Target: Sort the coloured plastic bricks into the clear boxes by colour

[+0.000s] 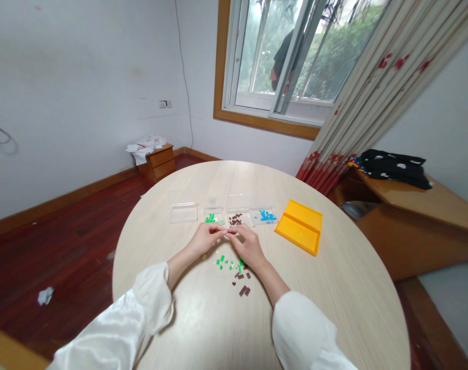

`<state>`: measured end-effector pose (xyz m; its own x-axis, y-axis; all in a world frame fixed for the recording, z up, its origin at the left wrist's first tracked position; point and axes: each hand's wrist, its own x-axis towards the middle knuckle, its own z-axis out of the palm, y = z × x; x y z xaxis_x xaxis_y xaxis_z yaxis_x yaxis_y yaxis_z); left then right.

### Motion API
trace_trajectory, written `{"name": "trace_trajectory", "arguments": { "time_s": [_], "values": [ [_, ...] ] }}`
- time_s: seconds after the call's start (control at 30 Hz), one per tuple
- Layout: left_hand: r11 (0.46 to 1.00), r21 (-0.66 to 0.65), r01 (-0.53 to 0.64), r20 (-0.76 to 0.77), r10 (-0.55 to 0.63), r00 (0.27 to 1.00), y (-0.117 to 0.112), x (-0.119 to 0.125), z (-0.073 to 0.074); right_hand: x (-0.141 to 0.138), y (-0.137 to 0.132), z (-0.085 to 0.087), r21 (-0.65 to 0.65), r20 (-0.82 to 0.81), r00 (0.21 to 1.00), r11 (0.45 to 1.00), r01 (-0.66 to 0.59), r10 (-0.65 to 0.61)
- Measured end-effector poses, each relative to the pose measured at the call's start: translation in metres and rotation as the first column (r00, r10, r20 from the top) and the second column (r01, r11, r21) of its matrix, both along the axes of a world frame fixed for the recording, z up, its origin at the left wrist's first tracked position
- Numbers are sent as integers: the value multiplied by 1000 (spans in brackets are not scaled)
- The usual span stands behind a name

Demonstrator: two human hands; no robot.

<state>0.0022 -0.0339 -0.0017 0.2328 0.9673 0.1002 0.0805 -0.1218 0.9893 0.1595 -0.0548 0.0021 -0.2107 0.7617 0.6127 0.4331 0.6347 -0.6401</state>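
Note:
My left hand [207, 237] and my right hand [247, 244] meet at the fingertips over the round table [315, 308]. Both are closed in a pinch; whatever sits between the fingers is too small to make out. Just beyond them stand see-through plastic boxes with raised lids, holding green pieces [210, 218], brown pieces [235, 219] and blue pieces [266, 215]. Between my forearms lie loose green pieces [222, 258] and dark brown pieces [243, 291], with a few tiny pale yellow bits among them. My right hand partly covers some green ones.
Another see-through box [183, 213] stands at the left of the row. To the right lies an open orange-yellow case [315, 222] with small yellow bits inside. A wooden desk [392, 226] bearing dark cloth [396, 167] stands beyond the table's right edge. Outside the window is a person [284, 59].

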Motion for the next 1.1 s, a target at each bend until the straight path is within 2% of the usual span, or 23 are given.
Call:
{"name": "trace_trajectory", "arguments": {
  "time_s": [0.2,0.4,0.6,0.73,0.83,1.1],
  "values": [
    [999,-18,27,-20,-27,999,-1,0,2,2,1,-3,-14,-32,999,1000,18,-18],
    [999,-49,6,-33,-8,999,-2,2,7,3,2,-3,-26,-45,997,998,63,-64],
    [996,-85,-33,-2,33,999,-4,2,9,10,10,-9,0,-52,969,971,241,-240],
    [997,-77,-15,-4,15,1000,-5,2,9,16,17,-13,-67,-89,940,944,324,-329],
    [999,-45,3,-19,-3,1000,-5,2,9,19,19,-14,-123,-120,928,933,337,-352],
    [999,-12,50,-67,-50,996,-6,1,8,20,20,-14,-175,-165,911,920,350,-377]
  ]
}}
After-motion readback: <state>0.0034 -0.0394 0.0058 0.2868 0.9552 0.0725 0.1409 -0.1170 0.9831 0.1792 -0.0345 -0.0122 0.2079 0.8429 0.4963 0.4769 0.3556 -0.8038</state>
